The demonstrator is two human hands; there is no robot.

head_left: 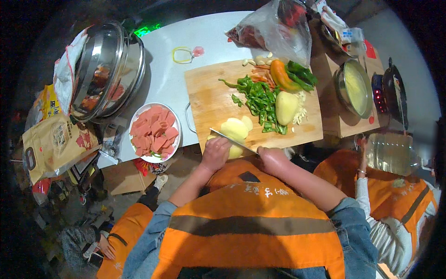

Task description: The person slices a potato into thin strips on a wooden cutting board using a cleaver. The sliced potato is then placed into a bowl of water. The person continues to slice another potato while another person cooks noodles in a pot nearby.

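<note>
My right hand grips the handle of a kitchen knife, its blade slanting across the near edge of a wooden cutting board. Just left of the blade, my left hand holds down a peeled potato piece, mostly hidden under the fingers. Pale potato slices lie beyond the blade, and another piece of potato shows on its near side. A whole peeled potato rests farther right, beside chopped green pepper and minced garlic. Behind them are an orange pepper and a dark green pepper.
A plate of sliced pink meat stands left of the board, near large metal bowls. A plastic bag sits behind. At right are a bowl of yellowish liquid and a co-worker's arm. Another person's hand is lower left.
</note>
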